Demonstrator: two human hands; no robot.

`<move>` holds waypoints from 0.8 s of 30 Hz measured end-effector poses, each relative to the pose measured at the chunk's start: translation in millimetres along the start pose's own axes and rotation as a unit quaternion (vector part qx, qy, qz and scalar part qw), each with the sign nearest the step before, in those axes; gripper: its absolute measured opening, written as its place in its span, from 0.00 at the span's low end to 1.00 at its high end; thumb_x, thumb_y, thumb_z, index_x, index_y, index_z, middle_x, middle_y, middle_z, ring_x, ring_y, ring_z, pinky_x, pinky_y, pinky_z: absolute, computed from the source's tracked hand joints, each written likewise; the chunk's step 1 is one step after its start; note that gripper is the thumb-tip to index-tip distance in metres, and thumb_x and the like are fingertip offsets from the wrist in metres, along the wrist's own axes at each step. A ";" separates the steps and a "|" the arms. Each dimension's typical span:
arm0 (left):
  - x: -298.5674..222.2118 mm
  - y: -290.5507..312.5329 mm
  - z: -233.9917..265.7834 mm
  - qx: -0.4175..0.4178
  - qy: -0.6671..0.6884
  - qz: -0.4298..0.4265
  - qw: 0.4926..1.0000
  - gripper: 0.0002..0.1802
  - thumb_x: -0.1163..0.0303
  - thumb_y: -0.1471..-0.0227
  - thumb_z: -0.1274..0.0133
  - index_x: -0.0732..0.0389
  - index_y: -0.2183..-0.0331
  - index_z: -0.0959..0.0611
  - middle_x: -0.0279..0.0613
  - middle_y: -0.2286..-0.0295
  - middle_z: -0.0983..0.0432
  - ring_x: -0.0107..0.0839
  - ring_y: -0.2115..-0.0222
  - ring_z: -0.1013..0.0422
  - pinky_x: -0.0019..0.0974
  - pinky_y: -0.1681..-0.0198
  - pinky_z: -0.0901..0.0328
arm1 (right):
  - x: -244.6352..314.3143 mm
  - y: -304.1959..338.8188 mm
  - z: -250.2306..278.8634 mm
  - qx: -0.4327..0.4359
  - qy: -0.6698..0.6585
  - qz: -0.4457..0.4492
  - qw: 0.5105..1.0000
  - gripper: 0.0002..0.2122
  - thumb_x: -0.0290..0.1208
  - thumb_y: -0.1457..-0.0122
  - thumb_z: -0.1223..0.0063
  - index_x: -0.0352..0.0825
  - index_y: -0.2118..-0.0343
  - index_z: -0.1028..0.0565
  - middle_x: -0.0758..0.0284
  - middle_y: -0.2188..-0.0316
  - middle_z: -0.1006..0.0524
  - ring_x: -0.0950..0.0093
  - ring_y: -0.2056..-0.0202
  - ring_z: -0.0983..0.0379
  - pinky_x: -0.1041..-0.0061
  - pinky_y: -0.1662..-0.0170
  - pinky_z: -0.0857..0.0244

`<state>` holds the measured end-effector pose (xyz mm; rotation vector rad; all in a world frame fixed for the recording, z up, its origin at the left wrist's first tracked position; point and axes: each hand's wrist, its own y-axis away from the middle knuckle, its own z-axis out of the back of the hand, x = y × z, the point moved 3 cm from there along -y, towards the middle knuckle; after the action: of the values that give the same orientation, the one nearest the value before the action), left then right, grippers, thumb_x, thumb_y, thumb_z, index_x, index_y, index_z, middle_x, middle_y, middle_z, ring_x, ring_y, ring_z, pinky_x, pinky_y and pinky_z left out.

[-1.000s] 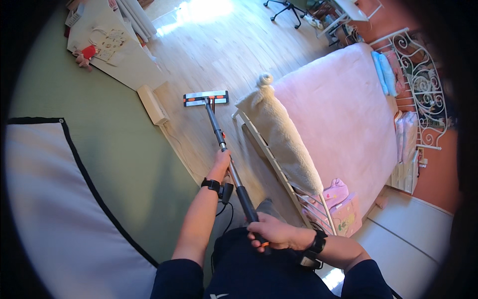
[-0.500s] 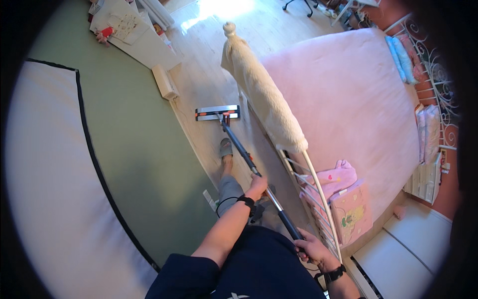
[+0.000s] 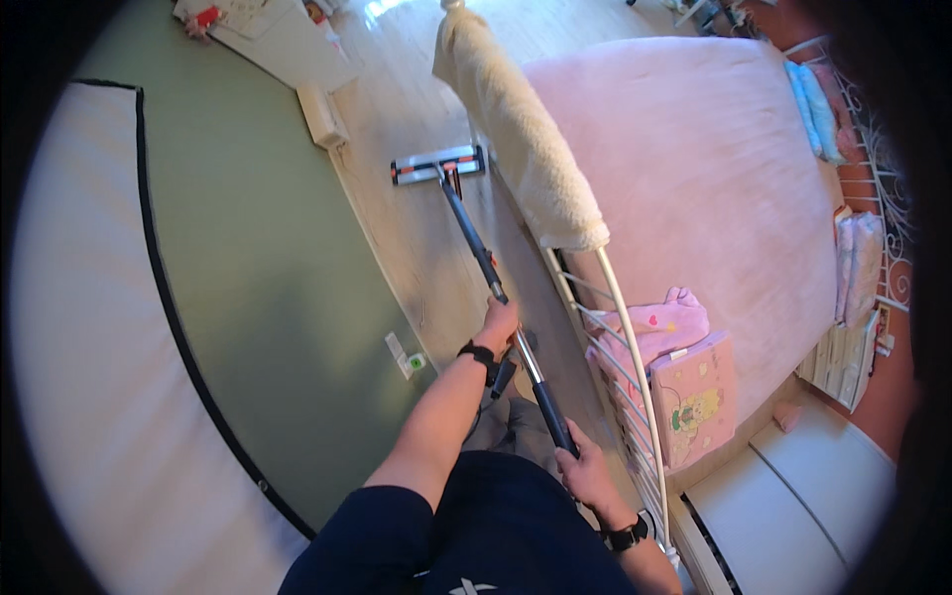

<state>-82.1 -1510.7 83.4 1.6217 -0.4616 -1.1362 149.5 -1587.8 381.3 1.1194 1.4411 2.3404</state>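
Observation:
A flat mop with a long dark and silver pole runs forward from my body. My left hand is wrapped round the middle of the pole. Lower down, near its grip end, my right hand closes on the same pole. The wide rectangular mop head, silver with black and orange parts, lies on the light wood floor between the green wall and the bed. A black band circles each of my wrists.
To the right stands a bed with pink bedding and a white metal rail, partly draped in a cream fleece cover. A pink blanket lies by the rail. A white box-like piece stands against the green wall.
My view has shifted forward and the foot in a grey slipper has left the picture. Both hands have stayed on the mop pole. The mop head sits higher in the picture.

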 end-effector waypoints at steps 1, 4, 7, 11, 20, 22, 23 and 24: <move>4.5 -2.5 0.0 0.003 -0.024 0.036 0.999 0.19 0.61 0.37 0.52 0.58 0.51 0.37 0.44 0.71 0.30 0.38 0.74 0.28 0.46 0.76 0.30 | -4.6 0.0 -2.9 0.028 -0.073 -0.056 0.995 0.27 0.30 0.33 0.48 0.43 0.31 0.36 0.70 0.76 0.27 0.81 0.80 0.32 0.79 0.77 0.37; 21.4 10.2 -9.7 0.002 -0.119 0.038 0.992 0.31 0.59 0.37 0.53 0.62 0.40 0.43 0.52 0.64 0.24 0.44 0.68 0.24 0.50 0.72 0.27 | -18.9 19.3 6.4 0.049 -0.187 -0.152 0.969 0.26 0.31 0.31 0.50 0.45 0.31 0.36 0.73 0.77 0.29 0.83 0.81 0.34 0.80 0.79 0.39; 68.3 64.7 -35.5 0.058 -0.151 0.030 0.986 0.42 0.53 0.37 0.54 0.63 0.34 0.52 0.58 0.54 0.24 0.50 0.60 0.24 0.54 0.67 0.25 | -44.3 63.8 32.7 0.048 -0.157 -0.225 0.960 0.25 0.32 0.30 0.50 0.47 0.30 0.36 0.75 0.78 0.30 0.84 0.81 0.35 0.81 0.79 0.40; 151.6 155.3 -73.9 0.135 -0.033 0.201 0.970 0.40 0.53 0.37 0.52 0.60 0.36 0.52 0.60 0.56 0.26 0.56 0.60 0.23 0.60 0.69 0.23 | -88.0 150.7 58.0 0.059 -0.080 -0.275 0.956 0.28 0.32 0.32 0.50 0.43 0.29 0.40 0.74 0.80 0.30 0.82 0.83 0.36 0.79 0.81 0.41; 198.0 129.3 -74.4 0.034 -0.162 0.053 0.985 0.33 0.56 0.45 0.46 0.69 0.46 0.35 0.68 0.63 0.21 0.62 0.60 0.22 0.56 0.55 0.28 | -101.7 154.5 48.4 -0.002 0.027 -0.189 0.982 0.27 0.26 0.37 0.45 0.34 0.34 0.33 0.62 0.73 0.22 0.76 0.73 0.25 0.74 0.67 0.30; 175.3 100.8 -66.6 0.020 -0.090 0.051 0.994 0.33 0.56 0.43 0.48 0.71 0.47 0.36 0.66 0.66 0.20 0.60 0.67 0.20 0.55 0.61 0.25 | -88.4 124.2 42.3 -0.005 0.112 -0.128 0.985 0.28 0.28 0.37 0.44 0.34 0.34 0.33 0.55 0.69 0.20 0.70 0.67 0.21 0.69 0.59 0.27; 163.7 88.7 -61.5 0.024 -0.063 0.053 0.996 0.32 0.56 0.43 0.49 0.72 0.48 0.36 0.65 0.67 0.20 0.57 0.70 0.20 0.54 0.64 0.25 | -84.6 108.1 38.5 -0.001 0.128 -0.123 0.984 0.28 0.30 0.37 0.44 0.35 0.34 0.33 0.52 0.65 0.20 0.67 0.63 0.21 0.68 0.55 0.28; 151.0 73.9 -55.7 0.029 -0.045 0.056 0.997 0.32 0.57 0.43 0.49 0.73 0.48 0.36 0.64 0.68 0.19 0.55 0.74 0.20 0.52 0.67 0.24 | -81.2 92.3 35.1 0.002 0.134 -0.111 0.985 0.28 0.32 0.37 0.44 0.35 0.34 0.33 0.49 0.62 0.20 0.63 0.59 0.20 0.66 0.50 0.29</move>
<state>54.2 -1623.7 82.8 1.5784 -0.6413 -1.1229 251.2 -1651.8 425.1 0.6218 1.5636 2.3940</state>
